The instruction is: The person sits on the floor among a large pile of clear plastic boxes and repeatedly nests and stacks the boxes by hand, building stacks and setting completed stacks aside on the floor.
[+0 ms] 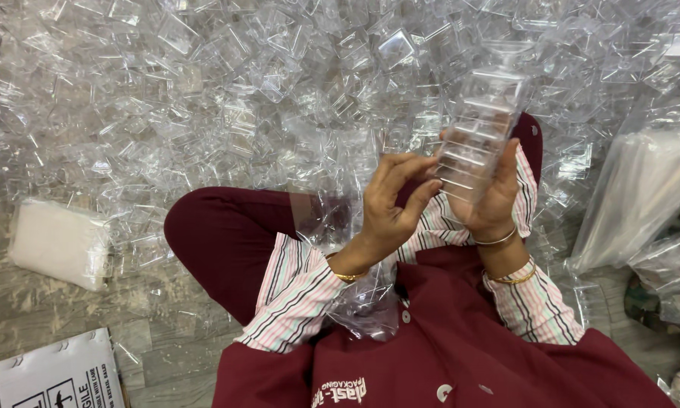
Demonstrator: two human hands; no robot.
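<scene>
A stack of nested clear plastic trays (pixel 482 128) stands up in front of me, tilted slightly right. My right hand (pixel 493 198) grips its lower end from behind. My left hand (pixel 391 205) touches the stack's lower left edge with its fingertips, fingers bent. A clear plastic bag (pixel 361 291) hangs below my left wrist, down over my lap. Gold bangles sit on both wrists. My sleeves are striped, over maroon clothing.
A big heap of loose clear plastic trays (pixel 226 91) covers the floor ahead. A white packet (pixel 59 243) lies at the left. Filled clear bags (pixel 642 196) lean at the right. A cardboard box corner (pixel 49 378) shows bottom left.
</scene>
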